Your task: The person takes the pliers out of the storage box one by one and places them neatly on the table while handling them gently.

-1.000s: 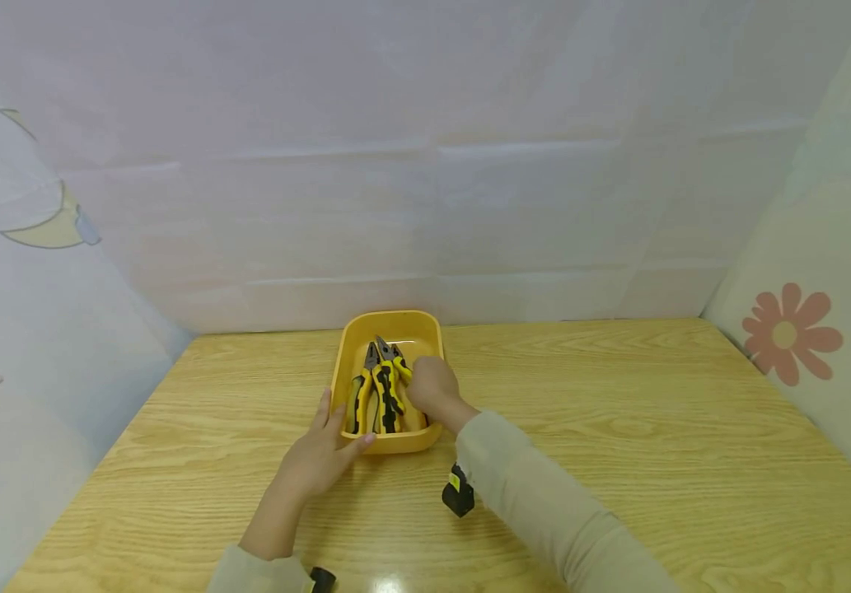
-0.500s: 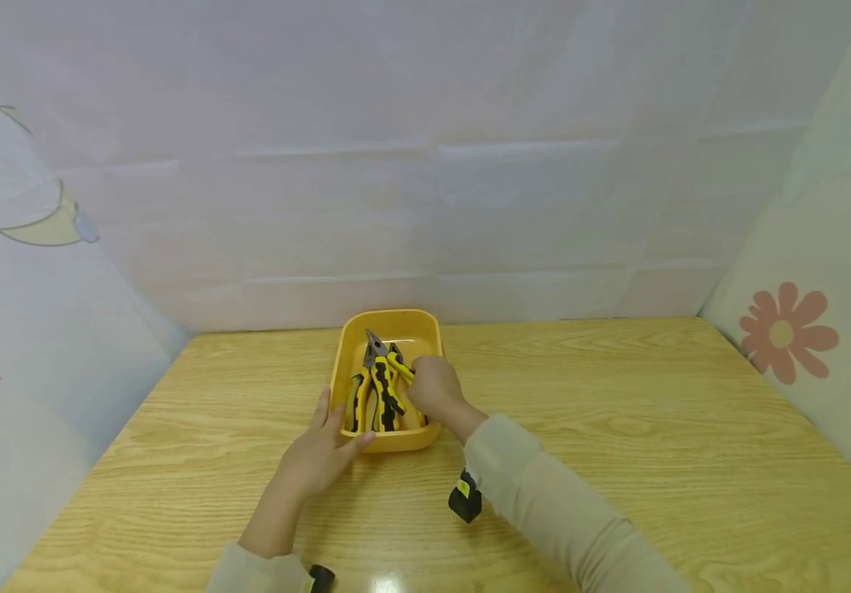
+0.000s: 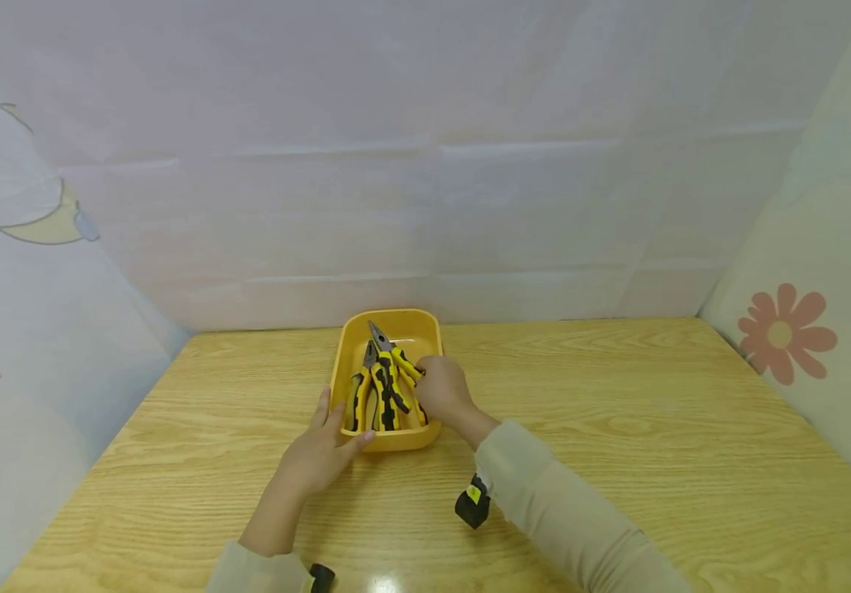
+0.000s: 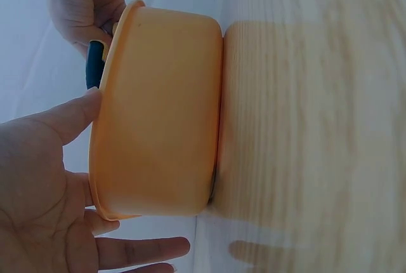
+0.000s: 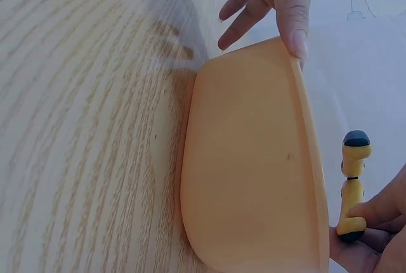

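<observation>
A yellow plastic bin [image 3: 404, 442] stands on the table with several yellow-and-black pliers inside. My left hand [image 3: 314, 459] lies at its near left corner, thumb at the front rim and fingers spread along the left side. Over the bin's right side, my right hand [image 3: 445, 391] grips a handle of long-nose pliers [image 3: 381, 336], whose grey nose points to the far left. Two handle ends of the pliers [image 5: 353, 200] show beside the fingers in the right wrist view. Wide-jawed pliers [image 3: 360, 402] lie along the bin's left side. My right fingertips are hidden in the head view.
The wooden table [image 3: 618, 395] extends to both sides of the bin. A pale sheet [image 3: 425, 206] hangs right behind the bin, and printed sheets [image 3: 788, 329] stand at the sides. A black wrist camera [image 3: 473, 504] hangs under the right cuff.
My right hand has moved slightly to the right, holding the long-nose pliers. Their nose has shifted farther back and tilted left. The left hand and the bin have barely moved.
</observation>
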Action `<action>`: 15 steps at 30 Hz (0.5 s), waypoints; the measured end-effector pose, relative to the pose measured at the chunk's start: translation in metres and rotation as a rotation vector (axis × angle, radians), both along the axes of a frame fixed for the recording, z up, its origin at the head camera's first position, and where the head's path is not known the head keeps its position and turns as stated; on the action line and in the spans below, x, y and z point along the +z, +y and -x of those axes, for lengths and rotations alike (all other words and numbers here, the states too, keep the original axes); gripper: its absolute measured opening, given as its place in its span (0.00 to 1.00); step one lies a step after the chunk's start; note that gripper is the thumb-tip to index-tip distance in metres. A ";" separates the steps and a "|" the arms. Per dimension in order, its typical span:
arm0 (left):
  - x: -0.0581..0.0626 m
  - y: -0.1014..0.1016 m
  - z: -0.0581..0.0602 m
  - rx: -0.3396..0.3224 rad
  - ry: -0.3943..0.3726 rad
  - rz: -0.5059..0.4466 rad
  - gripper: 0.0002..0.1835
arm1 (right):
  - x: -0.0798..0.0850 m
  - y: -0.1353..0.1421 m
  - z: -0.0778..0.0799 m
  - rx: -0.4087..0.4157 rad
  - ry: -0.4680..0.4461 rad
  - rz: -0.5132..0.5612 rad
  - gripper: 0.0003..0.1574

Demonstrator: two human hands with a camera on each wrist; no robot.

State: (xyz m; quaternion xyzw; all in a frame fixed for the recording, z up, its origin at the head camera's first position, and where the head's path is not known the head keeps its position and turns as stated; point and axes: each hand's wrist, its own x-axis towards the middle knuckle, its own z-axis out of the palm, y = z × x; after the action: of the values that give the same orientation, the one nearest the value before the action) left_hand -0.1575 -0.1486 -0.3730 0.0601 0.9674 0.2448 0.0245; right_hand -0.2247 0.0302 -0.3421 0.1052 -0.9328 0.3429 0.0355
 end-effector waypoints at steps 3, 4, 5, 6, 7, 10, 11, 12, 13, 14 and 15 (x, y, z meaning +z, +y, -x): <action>0.000 0.001 0.000 -0.002 0.001 0.000 0.42 | -0.001 0.004 0.000 -0.013 -0.029 0.055 0.18; 0.000 0.001 -0.001 -0.003 0.002 0.001 0.42 | -0.001 0.005 0.000 -0.016 -0.033 0.068 0.18; 0.000 0.001 0.000 -0.002 0.001 0.001 0.42 | -0.002 0.007 0.000 -0.018 -0.031 0.074 0.18; 0.000 0.001 0.000 0.000 0.001 0.002 0.42 | -0.003 0.008 0.000 -0.020 -0.035 0.088 0.17; 0.000 0.002 0.000 0.000 0.000 0.004 0.42 | -0.003 0.009 0.000 -0.023 -0.031 0.091 0.16; 0.000 0.002 0.000 0.004 0.000 0.009 0.42 | -0.005 0.012 0.001 -0.018 -0.008 0.105 0.15; 0.000 0.002 0.000 0.004 0.001 0.010 0.42 | -0.006 0.013 0.001 -0.018 0.001 0.104 0.15; -0.001 0.002 0.000 0.003 0.002 0.011 0.43 | -0.006 0.014 0.001 -0.020 0.001 0.113 0.15; 0.000 0.002 0.000 0.001 0.003 0.011 0.43 | -0.006 0.015 0.001 -0.024 0.006 0.115 0.15; 0.000 0.002 0.001 0.001 0.004 0.011 0.43 | -0.006 0.016 0.001 -0.030 0.005 0.119 0.15; 0.000 0.002 0.001 0.001 0.005 0.010 0.43 | -0.006 0.017 0.002 -0.034 0.005 0.125 0.15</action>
State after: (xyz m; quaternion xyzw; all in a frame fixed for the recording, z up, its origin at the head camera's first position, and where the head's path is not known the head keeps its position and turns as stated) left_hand -0.1584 -0.1461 -0.3734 0.0600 0.9687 0.2396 0.0224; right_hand -0.2263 0.0471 -0.3480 0.0880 -0.9111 0.3995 0.0501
